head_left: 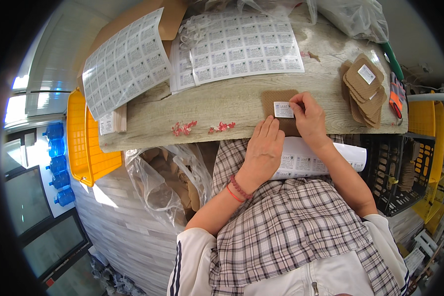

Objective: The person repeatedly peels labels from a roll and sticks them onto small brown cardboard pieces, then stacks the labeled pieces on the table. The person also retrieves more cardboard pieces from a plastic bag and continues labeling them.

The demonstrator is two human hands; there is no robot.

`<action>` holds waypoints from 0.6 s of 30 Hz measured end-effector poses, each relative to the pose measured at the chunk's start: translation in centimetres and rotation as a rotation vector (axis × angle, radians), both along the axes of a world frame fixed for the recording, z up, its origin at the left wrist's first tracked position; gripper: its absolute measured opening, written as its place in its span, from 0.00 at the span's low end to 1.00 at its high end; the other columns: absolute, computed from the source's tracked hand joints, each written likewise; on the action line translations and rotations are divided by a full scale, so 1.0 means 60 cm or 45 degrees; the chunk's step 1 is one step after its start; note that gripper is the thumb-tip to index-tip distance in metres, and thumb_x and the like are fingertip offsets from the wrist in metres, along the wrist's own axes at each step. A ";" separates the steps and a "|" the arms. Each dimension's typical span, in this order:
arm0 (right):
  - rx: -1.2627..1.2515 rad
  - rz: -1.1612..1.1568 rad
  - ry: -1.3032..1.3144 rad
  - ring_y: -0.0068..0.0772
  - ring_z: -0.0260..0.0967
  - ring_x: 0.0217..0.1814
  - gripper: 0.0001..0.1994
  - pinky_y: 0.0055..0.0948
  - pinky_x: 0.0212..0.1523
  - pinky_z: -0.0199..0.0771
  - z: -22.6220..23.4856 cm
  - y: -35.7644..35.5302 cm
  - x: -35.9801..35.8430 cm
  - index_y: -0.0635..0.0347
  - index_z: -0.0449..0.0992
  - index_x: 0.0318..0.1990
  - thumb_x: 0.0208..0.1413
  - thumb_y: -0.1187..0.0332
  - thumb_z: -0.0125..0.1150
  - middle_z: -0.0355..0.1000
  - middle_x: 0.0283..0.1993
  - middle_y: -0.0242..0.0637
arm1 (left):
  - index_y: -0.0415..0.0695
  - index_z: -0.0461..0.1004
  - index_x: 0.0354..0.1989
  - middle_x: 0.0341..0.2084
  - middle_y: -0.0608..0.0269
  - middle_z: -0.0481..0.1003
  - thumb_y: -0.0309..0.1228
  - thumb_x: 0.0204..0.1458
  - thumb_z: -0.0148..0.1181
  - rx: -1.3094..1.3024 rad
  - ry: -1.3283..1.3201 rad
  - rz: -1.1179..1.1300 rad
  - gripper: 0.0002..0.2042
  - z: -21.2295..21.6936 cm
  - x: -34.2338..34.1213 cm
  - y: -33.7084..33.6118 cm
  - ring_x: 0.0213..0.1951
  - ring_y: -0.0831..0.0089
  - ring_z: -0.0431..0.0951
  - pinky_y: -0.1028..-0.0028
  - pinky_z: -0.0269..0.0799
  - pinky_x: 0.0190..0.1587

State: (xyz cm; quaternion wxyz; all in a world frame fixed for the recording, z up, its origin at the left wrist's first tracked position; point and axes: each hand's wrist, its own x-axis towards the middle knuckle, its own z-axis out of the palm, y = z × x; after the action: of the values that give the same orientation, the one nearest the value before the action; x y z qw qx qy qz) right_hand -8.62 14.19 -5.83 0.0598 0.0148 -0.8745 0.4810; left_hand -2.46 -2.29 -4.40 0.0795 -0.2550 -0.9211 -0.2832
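A brown textured square pad with rounded corners (271, 97) lies at the table's front edge before me. On it is a small white printed label (281, 110). The thumb and forefinger of my right hand (311, 121) pinch the label's right edge. My left hand (265, 148) rests with fingers stretched out and side by side, their tips on the pad just below the label. Across my lap is a curled sheet of labels (301, 165), partly hidden under my hands. At the table's right, a stack of similar brown pads (365, 91) has a labelled one on top.
Large label sheets (241, 47) cover the back of the table, with another sheet (128, 64) leaning at left. An orange-and-grey glove (396, 93) hangs at the right edge. Crates flank the table: yellow (86, 143) at left, black (392, 167) at right. A plastic bag (155, 185) sits below.
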 end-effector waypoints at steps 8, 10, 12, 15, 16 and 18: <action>0.000 0.008 0.039 0.43 0.75 0.34 0.03 0.36 0.36 0.75 -0.005 -0.001 -0.001 0.62 0.75 0.38 0.59 0.76 0.63 0.76 0.34 0.43 | 0.31 0.71 0.34 0.58 0.33 0.67 0.18 0.47 0.54 0.063 -0.147 0.038 0.06 0.005 0.001 0.002 0.60 0.40 0.69 0.51 0.65 0.66; 0.007 0.005 0.049 0.44 0.75 0.34 0.03 0.36 0.36 0.75 -0.006 -0.001 -0.001 0.62 0.74 0.38 0.59 0.76 0.63 0.76 0.34 0.42 | 0.31 0.71 0.34 0.60 0.32 0.66 0.18 0.47 0.54 0.042 -0.125 0.011 0.06 0.007 -0.001 -0.001 0.61 0.40 0.69 0.51 0.64 0.66; 0.010 0.008 0.058 0.44 0.75 0.33 0.03 0.37 0.36 0.75 -0.005 -0.001 -0.002 0.62 0.74 0.38 0.59 0.77 0.63 0.76 0.34 0.42 | 0.31 0.72 0.35 0.62 0.32 0.66 0.18 0.48 0.54 0.015 -0.098 -0.011 0.06 0.005 -0.001 -0.002 0.62 0.40 0.68 0.51 0.64 0.67; 0.027 0.016 0.071 0.45 0.75 0.34 0.03 0.38 0.35 0.75 -0.006 -0.002 -0.002 0.62 0.74 0.37 0.59 0.77 0.63 0.76 0.34 0.42 | 0.32 0.72 0.35 0.63 0.31 0.66 0.18 0.48 0.54 -0.022 -0.063 -0.024 0.06 -0.004 0.000 -0.002 0.63 0.41 0.68 0.51 0.63 0.67; 0.038 0.018 0.077 0.45 0.75 0.34 0.03 0.38 0.35 0.75 -0.006 -0.001 -0.002 0.62 0.74 0.37 0.58 0.77 0.63 0.75 0.34 0.42 | 0.32 0.72 0.35 0.62 0.31 0.67 0.19 0.48 0.54 -0.021 -0.062 -0.023 0.06 -0.004 0.001 -0.001 0.63 0.41 0.68 0.51 0.62 0.67; 0.116 0.045 0.173 0.46 0.76 0.35 0.04 0.39 0.35 0.75 -0.008 -0.001 -0.001 0.61 0.74 0.38 0.58 0.77 0.63 0.75 0.34 0.42 | 0.32 0.72 0.36 0.61 0.31 0.68 0.19 0.48 0.54 -0.026 -0.056 -0.024 0.07 -0.005 0.002 -0.001 0.63 0.42 0.68 0.51 0.62 0.68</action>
State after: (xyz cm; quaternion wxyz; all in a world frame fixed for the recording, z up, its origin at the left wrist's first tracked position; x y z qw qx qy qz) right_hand -8.71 14.10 -6.30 0.1098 0.0657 -0.8890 0.4397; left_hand -2.36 -2.37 -4.67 0.0538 -0.2583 -0.9229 -0.2803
